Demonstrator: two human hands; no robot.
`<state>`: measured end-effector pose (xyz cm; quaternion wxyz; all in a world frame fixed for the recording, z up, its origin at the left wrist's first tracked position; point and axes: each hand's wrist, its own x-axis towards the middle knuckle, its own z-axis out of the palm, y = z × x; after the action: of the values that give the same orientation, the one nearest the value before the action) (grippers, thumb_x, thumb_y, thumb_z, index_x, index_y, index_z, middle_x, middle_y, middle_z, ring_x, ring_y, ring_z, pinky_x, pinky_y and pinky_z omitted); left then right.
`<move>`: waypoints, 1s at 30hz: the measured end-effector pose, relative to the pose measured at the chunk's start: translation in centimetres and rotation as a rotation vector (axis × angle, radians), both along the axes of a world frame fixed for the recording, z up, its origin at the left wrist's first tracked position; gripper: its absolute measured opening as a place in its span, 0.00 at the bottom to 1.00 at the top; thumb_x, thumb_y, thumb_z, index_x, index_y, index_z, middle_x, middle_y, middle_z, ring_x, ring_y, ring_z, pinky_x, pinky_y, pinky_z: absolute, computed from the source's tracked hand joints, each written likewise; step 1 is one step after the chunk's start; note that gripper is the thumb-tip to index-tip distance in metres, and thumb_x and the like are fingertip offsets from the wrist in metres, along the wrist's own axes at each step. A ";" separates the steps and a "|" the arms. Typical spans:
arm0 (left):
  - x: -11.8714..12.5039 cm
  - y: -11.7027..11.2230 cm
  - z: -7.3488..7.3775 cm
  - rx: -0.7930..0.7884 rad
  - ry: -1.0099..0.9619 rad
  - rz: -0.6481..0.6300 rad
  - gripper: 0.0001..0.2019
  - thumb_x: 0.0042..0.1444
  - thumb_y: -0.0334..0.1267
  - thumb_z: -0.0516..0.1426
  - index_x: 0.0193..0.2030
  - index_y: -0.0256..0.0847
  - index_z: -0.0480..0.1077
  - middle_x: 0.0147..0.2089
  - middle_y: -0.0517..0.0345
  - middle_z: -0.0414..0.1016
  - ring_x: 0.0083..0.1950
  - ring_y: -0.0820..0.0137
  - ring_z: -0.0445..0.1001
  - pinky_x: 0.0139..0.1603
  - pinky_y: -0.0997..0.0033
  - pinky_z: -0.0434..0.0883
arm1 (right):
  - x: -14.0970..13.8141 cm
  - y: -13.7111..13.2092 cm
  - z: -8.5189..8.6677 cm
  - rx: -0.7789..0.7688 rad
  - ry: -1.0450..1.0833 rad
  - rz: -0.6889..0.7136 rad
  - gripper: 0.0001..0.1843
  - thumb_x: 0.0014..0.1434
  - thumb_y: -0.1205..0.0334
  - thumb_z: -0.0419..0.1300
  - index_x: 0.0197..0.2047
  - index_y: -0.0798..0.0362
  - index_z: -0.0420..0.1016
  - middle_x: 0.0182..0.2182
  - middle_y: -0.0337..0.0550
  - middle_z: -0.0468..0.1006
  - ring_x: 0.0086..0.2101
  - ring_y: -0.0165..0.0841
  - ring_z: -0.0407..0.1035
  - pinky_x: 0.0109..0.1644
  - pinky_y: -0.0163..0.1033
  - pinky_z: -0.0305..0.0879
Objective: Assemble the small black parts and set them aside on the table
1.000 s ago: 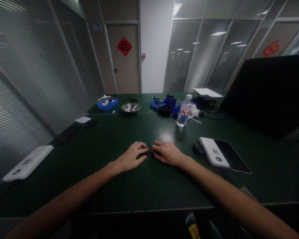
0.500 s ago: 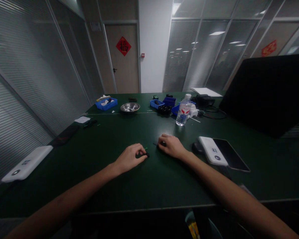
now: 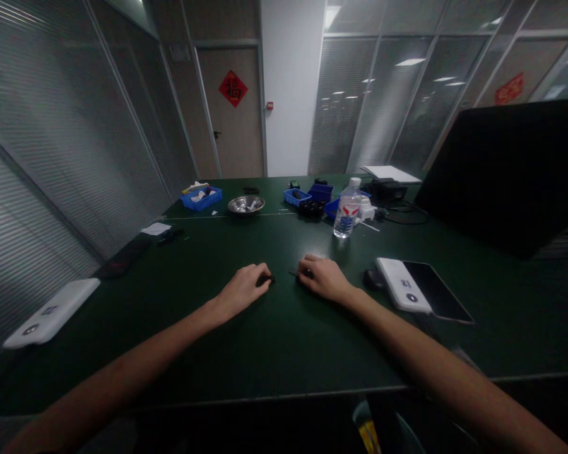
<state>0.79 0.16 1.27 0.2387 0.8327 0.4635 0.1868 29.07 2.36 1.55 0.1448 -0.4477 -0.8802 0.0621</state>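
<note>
My left hand (image 3: pixel 245 287) is low over the green table, thumb and fingers closed on a small dark piece (image 3: pixel 272 279) that pokes out at the fingertips. The piece is too small and dim to name more exactly. A short way to the right, my right hand (image 3: pixel 324 277) rests on the tabletop with its fingers curled. From them a thin dark pointed tool (image 3: pixel 293 273) sticks out toward the left hand; its handle is hidden in the grip. The two hands are apart, and tool and piece do not touch.
A water bottle (image 3: pixel 347 211) stands beyond my right hand. Farther back are a metal bowl (image 3: pixel 245 212), a blue basket (image 3: pixel 201 202) and small blue trays (image 3: pixel 297 203). A white power bank (image 3: pixel 404 285) and a phone (image 3: pixel 438 293) lie right; another white device (image 3: pixel 52 315) lies left.
My left hand has shifted slightly away from me and to the left with the dark piece. A green bit seen at its fingertips before no longer shows. My right hand is nearly still.
</note>
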 end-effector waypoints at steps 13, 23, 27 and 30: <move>-26.7 8.2 -0.7 -0.005 0.182 0.563 0.21 0.56 0.48 0.59 0.53 0.45 0.79 0.59 0.51 0.79 0.59 0.54 0.76 0.63 0.56 0.69 | 0.0 0.0 -0.1 -0.010 -0.003 -0.015 0.08 0.68 0.58 0.58 0.44 0.51 0.76 0.43 0.43 0.75 0.37 0.32 0.70 0.38 0.35 0.58; -28.8 6.5 -1.0 0.122 0.144 0.534 0.25 0.53 0.57 0.60 0.51 0.44 0.80 0.60 0.50 0.78 0.61 0.52 0.74 0.66 0.51 0.66 | 0.0 -0.3 0.4 -0.029 -0.018 -0.011 0.07 0.68 0.59 0.58 0.45 0.51 0.76 0.44 0.44 0.74 0.38 0.32 0.70 0.40 0.35 0.60; -27.5 6.0 -0.9 0.184 0.160 0.509 0.24 0.56 0.56 0.57 0.51 0.43 0.80 0.60 0.50 0.78 0.63 0.52 0.73 0.69 0.51 0.63 | -0.1 -0.3 0.5 -0.044 -0.023 -0.014 0.08 0.68 0.59 0.58 0.46 0.51 0.76 0.44 0.44 0.74 0.38 0.33 0.70 0.40 0.35 0.60; -27.0 5.8 -1.1 0.223 0.176 0.501 0.25 0.57 0.56 0.56 0.51 0.41 0.80 0.59 0.48 0.78 0.63 0.53 0.73 0.70 0.52 0.62 | 0.0 -0.2 0.4 -0.028 -0.019 -0.009 0.07 0.68 0.59 0.59 0.46 0.51 0.76 0.43 0.44 0.75 0.38 0.33 0.70 0.40 0.35 0.59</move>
<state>-26.23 5.99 0.16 0.0510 0.7264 0.6503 0.2165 29.02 2.11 1.97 0.1307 -0.4540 -0.8786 0.0695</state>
